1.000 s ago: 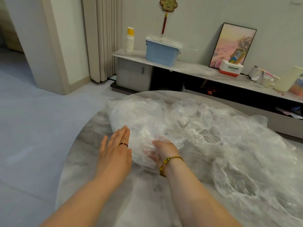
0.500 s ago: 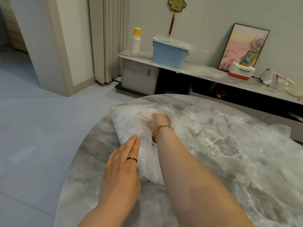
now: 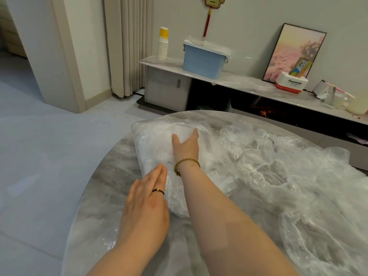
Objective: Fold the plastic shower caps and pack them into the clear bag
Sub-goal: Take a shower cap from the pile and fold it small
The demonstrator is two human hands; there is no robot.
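Observation:
A stuffed clear bag [image 3: 151, 148] lies on the left part of the round marble table [image 3: 111, 176], with a small white label near its far edge. My left hand [image 3: 147, 204] rests flat on the bag's near end, fingers straight and together, a black ring on one finger. My right hand [image 3: 185, 145] is stretched out over the middle of the bag, spread flat, with its fingertips veiled by plastic; I cannot tell whether it is inside the bag or on top. Loose crumpled shower caps [image 3: 278, 172] cover the right side of the table.
Behind the table a low marble cabinet [image 3: 249, 84] runs along the wall, carrying a blue lidded box [image 3: 203, 60], a stack of paper cups [image 3: 162, 44], a framed picture [image 3: 294, 52] and a white Panasonic box [image 3: 291, 83]. Grey floor lies to the left.
My right hand has pushed from the bag's near end far along the bag and spread flat. My left hand has stayed pressed on the near end. The view has tilted down a little.

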